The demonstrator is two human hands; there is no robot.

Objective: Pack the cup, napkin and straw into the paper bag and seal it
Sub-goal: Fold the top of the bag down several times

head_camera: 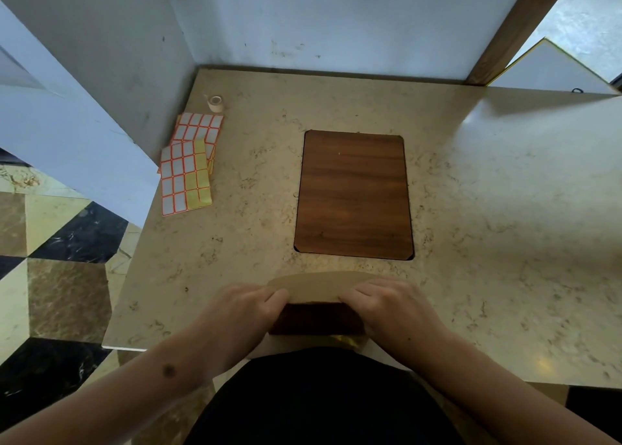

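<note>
Marble counter [471, 209], curled hands [242, 306] pinching bag [313, 286]

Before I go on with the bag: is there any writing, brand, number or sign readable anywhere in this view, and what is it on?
None can be read.
Label sheets: blank white and yellow stickers with red borders, no print.
Paper bag, held by the left hand and right hand: plain brown, no logo visible.
Tape roll: no marking visible.
Wooden panel in the counter: wood grain only.
</note>
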